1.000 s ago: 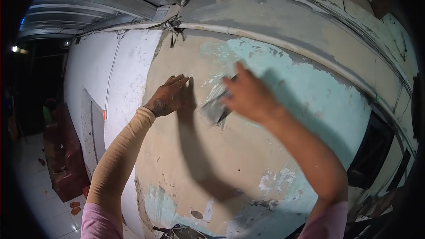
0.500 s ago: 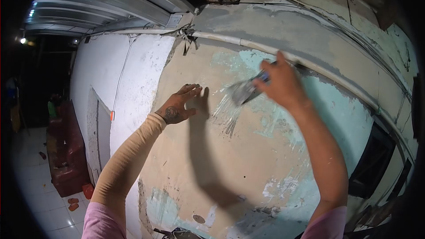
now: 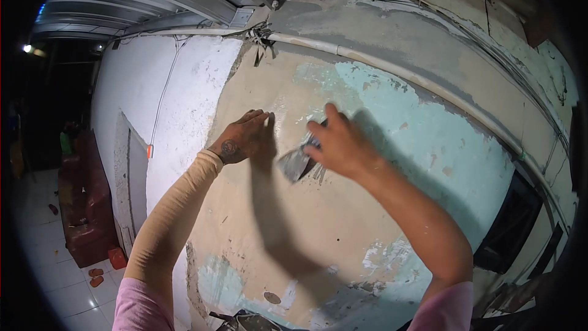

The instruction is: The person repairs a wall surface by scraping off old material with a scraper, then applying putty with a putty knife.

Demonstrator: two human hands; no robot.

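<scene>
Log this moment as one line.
right hand: grips flat-bladed scraper | left hand: open, holding nothing, contact unclear | wall: beige, turquoise paint patches

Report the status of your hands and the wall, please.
Right hand gripping broad-bladed tool. Left hand open, near wall. Wall patchy, beige and pale green. Nothing visibly in the way.

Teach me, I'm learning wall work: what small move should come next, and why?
Probably sweep the flat-bladed tool in the right hand rightward: it is over beige wall, dark streaks show just beside it, and turquoise paint lies farther right.
</scene>
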